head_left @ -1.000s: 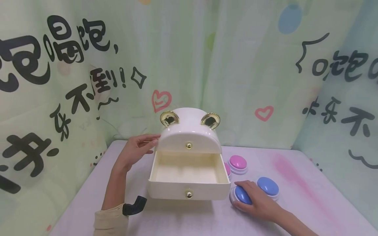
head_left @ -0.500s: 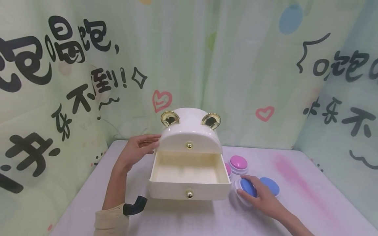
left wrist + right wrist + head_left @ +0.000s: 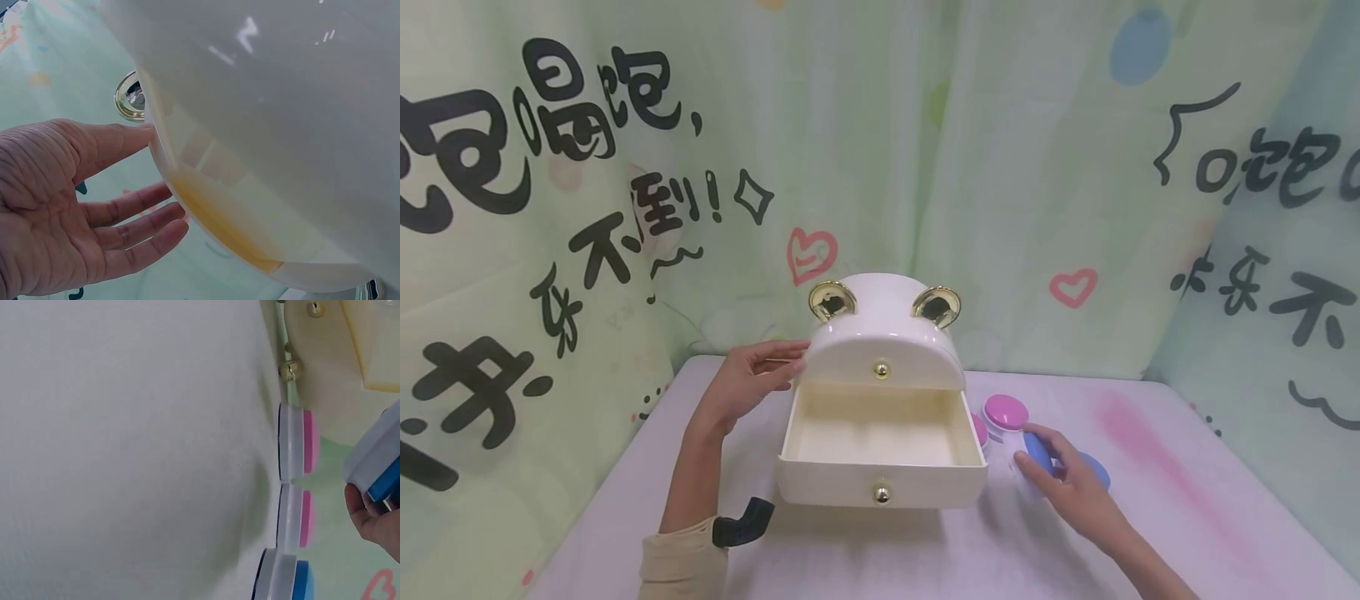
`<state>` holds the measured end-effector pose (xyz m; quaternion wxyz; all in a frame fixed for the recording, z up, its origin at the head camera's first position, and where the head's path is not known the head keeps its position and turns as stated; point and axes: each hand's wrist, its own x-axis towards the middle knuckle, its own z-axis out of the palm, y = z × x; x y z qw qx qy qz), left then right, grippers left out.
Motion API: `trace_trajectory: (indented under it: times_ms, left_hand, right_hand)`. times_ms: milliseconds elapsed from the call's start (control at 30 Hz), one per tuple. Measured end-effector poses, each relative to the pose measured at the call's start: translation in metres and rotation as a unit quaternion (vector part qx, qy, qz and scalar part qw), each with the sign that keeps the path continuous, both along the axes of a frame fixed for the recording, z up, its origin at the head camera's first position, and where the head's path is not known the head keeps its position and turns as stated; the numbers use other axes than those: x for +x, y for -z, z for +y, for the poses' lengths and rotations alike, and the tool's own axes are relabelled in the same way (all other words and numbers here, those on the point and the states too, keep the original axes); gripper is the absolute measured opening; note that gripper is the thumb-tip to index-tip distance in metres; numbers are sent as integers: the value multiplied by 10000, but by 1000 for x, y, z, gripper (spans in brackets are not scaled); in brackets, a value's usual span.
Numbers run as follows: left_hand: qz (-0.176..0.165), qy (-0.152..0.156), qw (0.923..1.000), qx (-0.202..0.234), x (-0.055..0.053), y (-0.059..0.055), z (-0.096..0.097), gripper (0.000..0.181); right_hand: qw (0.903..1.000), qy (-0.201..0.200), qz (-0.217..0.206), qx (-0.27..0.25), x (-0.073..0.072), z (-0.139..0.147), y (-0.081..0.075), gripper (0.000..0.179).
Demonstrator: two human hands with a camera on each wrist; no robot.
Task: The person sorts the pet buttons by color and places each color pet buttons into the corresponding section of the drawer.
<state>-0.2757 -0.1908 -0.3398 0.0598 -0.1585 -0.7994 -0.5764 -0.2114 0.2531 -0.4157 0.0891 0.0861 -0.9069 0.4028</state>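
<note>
Right hand (image 3: 1070, 485) curled, fingers and thumb gripping held blue button (image 3: 1037, 452), tilted, raised off table (image 3: 865, 562). Head view: held blue button at right hand's 10 o'clock, cabinet's 4 o'clock. Second blue button (image 3: 1099, 472) at right hand's 2 o'clock, partly hidden. Farther pink button (image 3: 1006, 412), nearer pink button (image 3: 980, 430) beyond, toward 10 o'clock. Left hand (image 3: 752, 379) well apart, at white cabinet's (image 3: 880, 333) 10 o'clock: fingers loosely extended, thumb touching edge, nothing grasped. Drawer (image 3: 827, 485) out toward 6 o'clock.
</note>
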Motion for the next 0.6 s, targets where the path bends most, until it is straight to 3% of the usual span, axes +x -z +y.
trace_trajectory:
  times_ms: [300, 600]
  left_hand:
    - [-20, 36, 10000, 23, -1, 1, 0, 43]
    - [5, 4, 10000, -17, -1, 0, 0, 42]
  right_hand:
    - [9976, 25, 542, -421, 5, -5, -11, 53]
    - [9946, -126, 757, -706, 11, -15, -26, 51]
